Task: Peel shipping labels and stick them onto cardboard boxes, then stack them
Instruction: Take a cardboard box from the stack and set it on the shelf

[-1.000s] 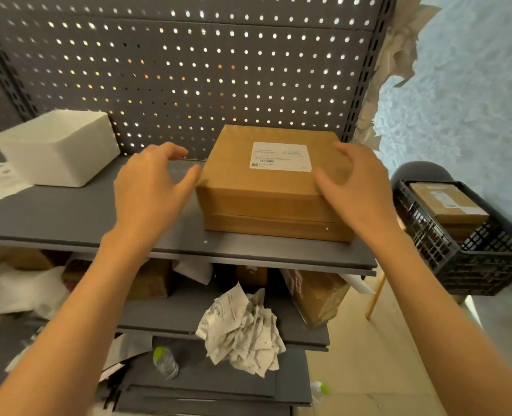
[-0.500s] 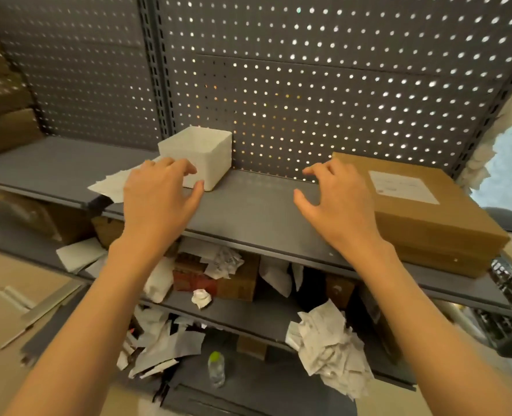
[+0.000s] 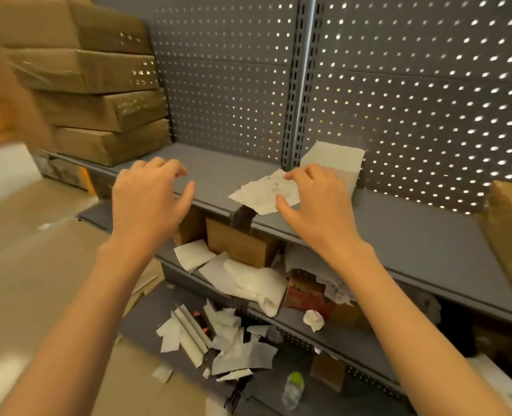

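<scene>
Head view, looking down past both bare forearms at a grey metal shelf (image 3: pixel 398 223), which I'll use as the marker for everything else.

Nearest, below the shelf and out toward the floor, a clear plastic bottle (image 3: pixel 293 390) with a green cap lies on its side, with torn paper scraps (image 3: pixel 218 334) heaped just up from it. On the lower level under the shelf sit a brown carton (image 3: pixel 239 244), a red box (image 3: pixel 305 291) and a crumpled paper ball (image 3: pixel 313 319).

Both hands hover over the shelf's front edge. The left hand (image 3: pixel 149 202) is spread, fingers loosely bent, holding nothing. The right hand (image 3: pixel 314 202) is spread too, thumb and fingers apart on either side of the right end of a sheet of labels (image 3: pixel 260 192); whether the fingertips touch the paper I cannot tell. That sheet lies flat on the shelf, its near corner hanging over the front edge.

Behind the right hand, on the shelf against the perforated back panel (image 3: pixel 413 100), stands a white box (image 3: pixel 335 160). At the shelf's far right end sits one cardboard box (image 3: pixel 509 235), partly cut off by the frame. At its far left end is a stack of cardboard boxes (image 3: pixel 98 94), blurred.
</scene>
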`<act>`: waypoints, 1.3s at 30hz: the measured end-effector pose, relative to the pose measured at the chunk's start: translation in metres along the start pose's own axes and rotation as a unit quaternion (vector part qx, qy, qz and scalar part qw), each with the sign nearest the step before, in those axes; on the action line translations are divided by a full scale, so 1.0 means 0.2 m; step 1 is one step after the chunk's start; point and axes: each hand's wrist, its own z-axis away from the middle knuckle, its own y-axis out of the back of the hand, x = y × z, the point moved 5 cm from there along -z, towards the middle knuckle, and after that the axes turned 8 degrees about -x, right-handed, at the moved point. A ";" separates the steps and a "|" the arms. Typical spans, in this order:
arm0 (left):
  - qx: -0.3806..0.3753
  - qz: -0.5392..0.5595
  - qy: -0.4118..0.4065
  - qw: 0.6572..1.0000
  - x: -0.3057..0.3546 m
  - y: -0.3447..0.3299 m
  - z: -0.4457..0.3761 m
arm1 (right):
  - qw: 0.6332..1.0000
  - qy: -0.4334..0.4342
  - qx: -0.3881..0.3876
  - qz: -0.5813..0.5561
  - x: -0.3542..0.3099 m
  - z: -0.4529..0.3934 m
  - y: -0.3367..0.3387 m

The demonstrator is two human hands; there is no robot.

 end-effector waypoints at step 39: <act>0.164 0.108 0.067 0.978 -2.44 -0.07 -1.52 | 0.946 0.024 0.206 -0.247 -1.57 -2.17 -0.61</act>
